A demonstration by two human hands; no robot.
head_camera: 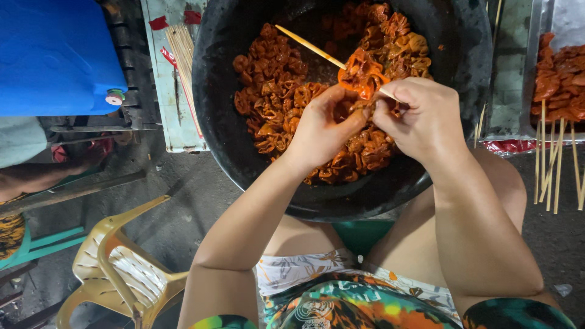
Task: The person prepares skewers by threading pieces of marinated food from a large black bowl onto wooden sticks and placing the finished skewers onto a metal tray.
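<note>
A big black basin (219, 122) rests in front of my knees, filled with orange-red marinated meat pieces (274, 91). My right hand (420, 116) grips a thin bamboo skewer (308, 45) that points up and to the left over the basin. One folded piece of meat (362, 74) is threaded on the skewer just above my fingers. My left hand (323, 125) pinches a piece of meat at the skewer's lower end, touching my right hand.
A bundle of bare skewers (181, 49) lies on a pale board left of the basin. A metal tray (535, 67) at right holds finished skewers (557, 91) with sticks hanging over its edge. A blue container (55, 55) is upper left, a tan plastic chair (116, 268) lower left.
</note>
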